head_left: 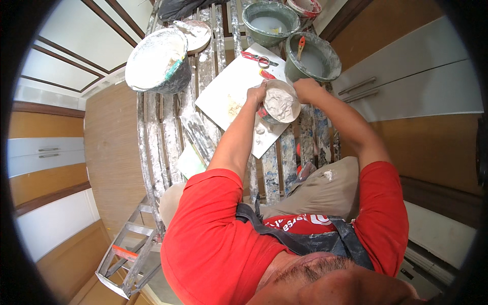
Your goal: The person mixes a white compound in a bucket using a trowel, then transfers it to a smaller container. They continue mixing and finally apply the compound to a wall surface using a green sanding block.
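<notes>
A small bucket (281, 103) of thick white plaster tilts over the white board, between my two hands. My left hand (257, 93) is closed on its left rim. On the opposite side, my right hand (308, 90) is closed at the right rim, its fingers partly hidden. Just beyond the right hand stands a dark green bucket (325, 76) of cloudy water, with an orange-handled brush (301, 47) leaning inside. The white board (216, 96) under the small bucket carries crumbs, a red-handled tool (250, 55), a tape roll (263, 62) and a small red piece (267, 74).
At the left is a large white-smeared bucket (178, 84); behind it, a round lid (195, 43) with plaster. Another green bucket (256, 38) and a red-rimmed one (307, 15) stand at the back. The slatted platform (175, 132) has gaps. A stepladder (133, 254) stands lower left.
</notes>
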### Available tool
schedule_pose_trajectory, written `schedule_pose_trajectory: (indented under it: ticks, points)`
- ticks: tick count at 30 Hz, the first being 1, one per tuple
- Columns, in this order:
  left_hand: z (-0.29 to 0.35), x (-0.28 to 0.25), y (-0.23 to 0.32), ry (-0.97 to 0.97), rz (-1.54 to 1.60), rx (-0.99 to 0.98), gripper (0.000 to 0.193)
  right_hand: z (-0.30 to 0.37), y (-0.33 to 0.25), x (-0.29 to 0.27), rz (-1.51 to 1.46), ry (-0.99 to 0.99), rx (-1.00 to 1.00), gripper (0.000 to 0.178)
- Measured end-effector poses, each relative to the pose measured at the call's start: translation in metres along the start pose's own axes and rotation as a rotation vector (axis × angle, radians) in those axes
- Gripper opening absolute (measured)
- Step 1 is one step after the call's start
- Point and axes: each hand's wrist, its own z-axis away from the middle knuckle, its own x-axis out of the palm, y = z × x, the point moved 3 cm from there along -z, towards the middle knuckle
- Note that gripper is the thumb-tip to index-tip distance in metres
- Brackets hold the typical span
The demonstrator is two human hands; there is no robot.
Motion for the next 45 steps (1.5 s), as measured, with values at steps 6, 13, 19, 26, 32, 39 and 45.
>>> schedule_pose_trajectory:
  ticks: [6,13,19,26,32,39,45]
  points:
    - [-0.002,0.000,-0.002,0.008,-0.020,-0.051,0.067,0.014,0.031,0.030,-0.455,-0.454,0.253,0.026]
    - [-0.029,0.013,-0.012,-0.025,-0.024,-0.095,0.065,0.024,0.042,0.075,-0.899,-0.395,0.198,0.024]
    - [-0.051,-0.001,-0.031,-0.037,0.085,-0.116,0.071,0.016,0.015,0.047,-1.200,-0.468,0.393,0.024]
    - [0.004,-0.001,-0.002,-0.071,0.066,-0.149,0.071,0.025,0.008,0.014,-1.122,-0.318,0.435,0.028]
    - [-0.016,-0.010,-0.016,-0.169,0.230,-0.176,0.073,0.022,0.004,-0.029,-0.776,-0.182,0.338,0.023]
    - [-0.029,-0.002,-0.023,-0.175,0.104,-0.157,0.072,0.027,-0.076,0.008,-0.007,0.106,-0.235,0.017]
    - [-0.031,-0.013,-0.021,-0.088,0.005,-0.120,0.069,0.028,-0.038,-0.055,-0.056,0.117,-0.130,0.016]
